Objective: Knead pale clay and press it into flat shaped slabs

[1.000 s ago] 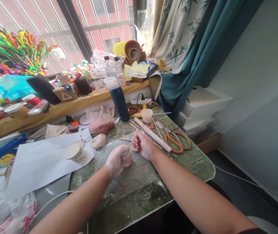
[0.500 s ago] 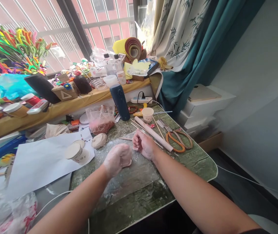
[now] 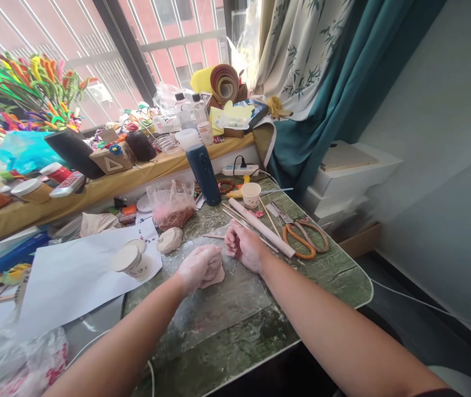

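Observation:
Over a clear plastic sheet (image 3: 235, 314), my left hand (image 3: 197, 266) is closed, its fingers curled around a flattened pale pink piece of clay (image 3: 214, 279) whose edge shows below them. White powder or clay residue coats the hand. My right hand (image 3: 244, 246) is a fist just beside it, with a small gap between; whatever its fingers hold is hidden. Left of my hands sits a lump of beige clay (image 3: 170, 240). Close to the right hand lie a pale rolling pin (image 3: 262, 227), thin wooden sticks (image 3: 268, 216) and orange-handled scissors (image 3: 301, 242).
Behind the hands stand a dark blue bottle (image 3: 203, 175), a bag of reddish clay (image 3: 173, 209) and a paper cup (image 3: 251, 194). On the left, another lidded cup (image 3: 133, 262) rests on white paper (image 3: 74, 275). A cluttered sill (image 3: 165, 165) runs along the window.
My left hand has turned and lowered slightly, and more of the clay's edge shows beneath it. The right hand stays almost where it was. The view has shifted a little.

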`<state>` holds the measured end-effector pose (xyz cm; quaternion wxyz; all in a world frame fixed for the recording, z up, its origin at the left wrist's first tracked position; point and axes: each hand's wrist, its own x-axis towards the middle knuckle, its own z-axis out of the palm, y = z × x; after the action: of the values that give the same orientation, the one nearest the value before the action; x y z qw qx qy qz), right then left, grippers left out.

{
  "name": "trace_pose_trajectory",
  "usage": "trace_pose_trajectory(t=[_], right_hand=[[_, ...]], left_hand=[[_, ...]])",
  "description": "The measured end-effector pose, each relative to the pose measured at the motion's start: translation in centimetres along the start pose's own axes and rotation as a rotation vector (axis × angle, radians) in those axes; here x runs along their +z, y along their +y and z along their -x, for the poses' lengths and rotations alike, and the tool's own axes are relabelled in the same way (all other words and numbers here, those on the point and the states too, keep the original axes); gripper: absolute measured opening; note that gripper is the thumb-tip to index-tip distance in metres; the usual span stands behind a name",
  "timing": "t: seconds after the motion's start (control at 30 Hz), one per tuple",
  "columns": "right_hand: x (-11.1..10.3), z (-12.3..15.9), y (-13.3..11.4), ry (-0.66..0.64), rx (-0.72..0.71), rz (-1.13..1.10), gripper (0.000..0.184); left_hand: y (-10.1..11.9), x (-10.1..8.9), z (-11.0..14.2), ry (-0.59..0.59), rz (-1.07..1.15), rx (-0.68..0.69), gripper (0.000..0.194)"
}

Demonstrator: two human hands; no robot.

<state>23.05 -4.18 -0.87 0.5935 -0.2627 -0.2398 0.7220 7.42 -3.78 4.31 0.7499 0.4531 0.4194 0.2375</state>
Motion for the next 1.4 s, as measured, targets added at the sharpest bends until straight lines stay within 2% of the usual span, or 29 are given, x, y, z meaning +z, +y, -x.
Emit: trace_pose_trajectory(t=[0.13,0.23,0.3,0.4,0.43,0.5,0.57,0.63,0.73,0.83,0.9,0.97,1.03,1.1,1.17,1.23,1.27,1.33,1.37,1.4], right_hand=[[0.1,0.1,0.0,-0.002,-0.002,0.009,0.055],[0.2,0.1,0.0,-0.012,0.001,0.020,0.055],[0.3,0.1,0.0,-0.010,0.000,0.025,0.055],[0.3,0.1,0.0,-0.010,0.004,0.032,0.055],[0.3,0.1,0.0,-0.011,0.006,0.035,0.055],[0.3,0.1,0.0,-0.007,0.006,0.038,0.055],[0.3,0.0,0.0,0.001,0.008,0.041,0.055],[0.4,0.0,-0.1,0.000,0.014,0.044,0.055],[0.4,-0.1,-0.2,-0.012,0.023,0.045,0.054],[0.4,-0.1,-0.1,-0.008,0.025,0.046,0.055],[0.3,-0.1,-0.1,-0.002,0.027,0.051,0.055],[0.3,-0.1,-0.1,-0.003,0.030,0.056,0.054],[0.3,-0.1,-0.1,-0.008,0.034,0.059,0.054],[0.4,0.0,-0.1,-0.007,0.037,0.063,0.054],[0.4,0.0,-0.1,0.001,0.035,0.066,0.055],[0.4,-0.1,-0.1,0.003,0.029,0.069,0.055],[0.4,-0.1,-0.1,0.002,0.026,0.069,0.054],[0.4,-0.1,0.0,-0.002,0.023,0.067,0.054],[0.4,-0.1,0.0,-0.001,0.021,0.066,0.054],[0.4,-0.1,0.0,0.002,0.019,0.064,0.054]], left_hand=[[0.0,0.2,-0.8,0.009,0.030,0.090,0.053],[0.0,0.3,-1.4,-0.092,-0.098,-0.004,0.050],[-0.1,0.3,-1.7,-0.125,-0.130,0.013,0.050],[-0.2,0.1,-1.9,-0.021,-0.074,0.149,0.050],[-0.1,-0.1,-2.0,-0.011,-0.073,0.154,0.049],[0.3,-0.4,-2.1,-0.061,-0.105,0.117,0.045],[0.9,-0.7,-2.2,-0.180,-0.137,0.112,0.046],[1.4,-0.9,-2.4,-0.103,-0.015,0.206,0.051],[1.6,-1.0,-2.8,-0.042,0.016,0.156,0.049],[1.7,-1.1,-3.0,-0.075,0.019,0.091,0.046],[1.8,-1.3,-3.0,-0.088,0.130,0.172,0.049],[1.7,-1.4,-3.1,-0.050,0.205,0.243,0.050],[1.7,-1.5,-3.1,-0.080,0.159,0.084,0.048],[1.9,-1.7,-3.1,-0.086,0.151,0.041,0.046],[2.2,-1.9,-2.8,-0.064,0.188,0.106,0.046],[2.3,-2.2,-2.4,0.012,0.275,0.281,0.048],[2.2,-2.3,-2.2,0.047,0.256,0.290,0.049],[1.9,-2.5,-1.8,0.073,0.161,0.186,0.048],[1.7,-2.6,-1.7,0.031,0.131,0.118,0.048],[1.6,-2.6,-1.6,0.035,0.128,0.145,0.048]])
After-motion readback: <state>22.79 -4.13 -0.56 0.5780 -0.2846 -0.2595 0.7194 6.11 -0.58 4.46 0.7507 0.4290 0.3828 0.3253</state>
